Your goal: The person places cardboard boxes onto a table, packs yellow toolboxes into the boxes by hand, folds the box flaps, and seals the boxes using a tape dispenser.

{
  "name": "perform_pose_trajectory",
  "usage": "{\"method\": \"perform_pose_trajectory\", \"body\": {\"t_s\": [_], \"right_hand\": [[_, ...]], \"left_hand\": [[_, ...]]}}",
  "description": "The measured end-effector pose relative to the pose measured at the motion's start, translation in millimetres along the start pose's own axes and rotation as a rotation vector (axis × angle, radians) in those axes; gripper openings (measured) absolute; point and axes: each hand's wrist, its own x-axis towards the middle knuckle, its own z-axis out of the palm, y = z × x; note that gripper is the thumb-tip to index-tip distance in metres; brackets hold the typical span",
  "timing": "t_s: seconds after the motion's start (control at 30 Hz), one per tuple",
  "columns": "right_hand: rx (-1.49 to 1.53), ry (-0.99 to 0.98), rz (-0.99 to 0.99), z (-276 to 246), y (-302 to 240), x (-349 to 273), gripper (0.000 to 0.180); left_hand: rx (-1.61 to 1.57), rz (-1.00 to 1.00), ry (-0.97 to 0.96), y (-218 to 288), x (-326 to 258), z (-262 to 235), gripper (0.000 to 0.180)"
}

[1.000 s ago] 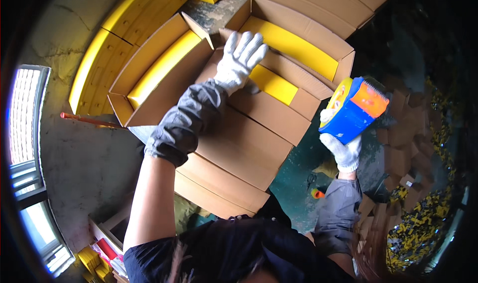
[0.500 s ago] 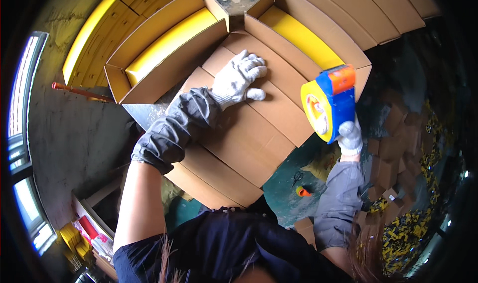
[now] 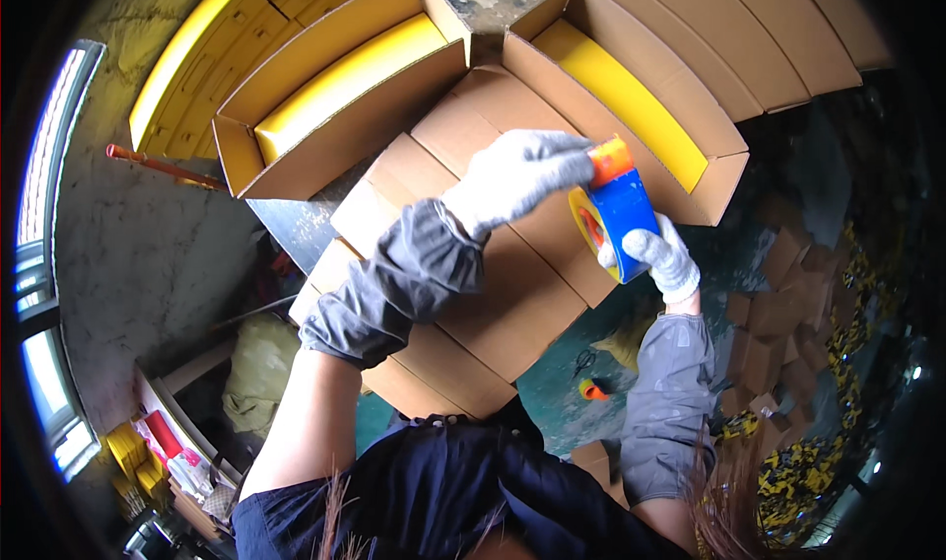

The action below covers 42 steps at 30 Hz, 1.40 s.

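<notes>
The left hand (image 3: 517, 174) has come off the shut box (image 3: 473, 264) and now reaches over to the tape gun (image 3: 611, 215), fingers touching its orange top. The right hand (image 3: 662, 254) grips the tape gun from below and has brought it in over the box's edge. Both hands meet on it now, so taping looks close. Open boxes (image 3: 335, 106) with yellow insides sit behind.

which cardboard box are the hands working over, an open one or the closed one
The closed cardboard box, flaps folded shut, lies under both gloved hands; the two open boxes beyond it show yellow contents.
</notes>
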Motion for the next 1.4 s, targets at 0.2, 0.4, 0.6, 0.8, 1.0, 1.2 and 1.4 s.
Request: {"method": "perform_pose_trajectory", "body": {"t_s": [0.2,0.4,0.6,0.8,1.0,1.2,1.4], "right_hand": [[-0.039,-0.32,-0.019,37,-39,51,0.058],[-0.169,-0.272,0.149,22,-70,62,0.045],[-0.115,-0.026,0.122,38,-70,73,0.045],[-0.218,-0.185,0.125,40,-71,81,0.048],[-0.195,-0.215,0.089,21,-64,58,0.05],[-0.17,0.005,0.434,-67,-22,-86,0.049],[-0.175,0.048,0.421,-89,18,-134,0.055]], "left_hand": [[1.008,0.224,0.101,-71,26,-82,0.029],[0.484,-0.238,0.873,-49,19,-142,0.03],[0.438,-0.65,0.414,-92,33,-166,0.044],[0.764,-0.383,0.28,-121,17,-191,0.046],[1.245,0.329,0.14,-83,-5,-101,0.071],[1.383,0.395,0.173,-59,-27,-47,0.068],[1.144,0.552,-0.028,-67,-23,156,0.075]]}}
